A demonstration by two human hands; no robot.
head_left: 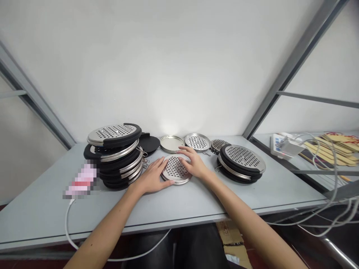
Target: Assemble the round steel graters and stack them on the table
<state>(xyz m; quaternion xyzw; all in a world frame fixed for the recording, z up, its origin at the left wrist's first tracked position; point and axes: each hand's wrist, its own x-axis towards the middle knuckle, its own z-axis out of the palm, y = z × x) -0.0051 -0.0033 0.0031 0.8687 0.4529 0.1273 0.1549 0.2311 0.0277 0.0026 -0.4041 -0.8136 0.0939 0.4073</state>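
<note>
A round metal grater disc (176, 170), perforated with small slots, lies flat at the middle of the table. My left hand (153, 175) grips its left rim, thumb along the front edge and fingers at the upper left. Over the disc's right side is my right hand (193, 162), fingers apart and curved, with its fingertips near the surface; whether they touch it I cannot tell. Behind the disc sit a plain round metal lid or tray (172, 143) and another slotted grater disc (198, 142). A smaller dark-holed grating disc (219, 145) lies beside them.
On the left stands a tall stack of black-rimmed graters (114, 160), with a black round piece (149, 144) behind it. A shorter stack (241, 162) is on the right. A blurred pink item (82, 181) with a white cable lies left. Further right are a power strip (280, 145) and yellow pieces (333, 149).
</note>
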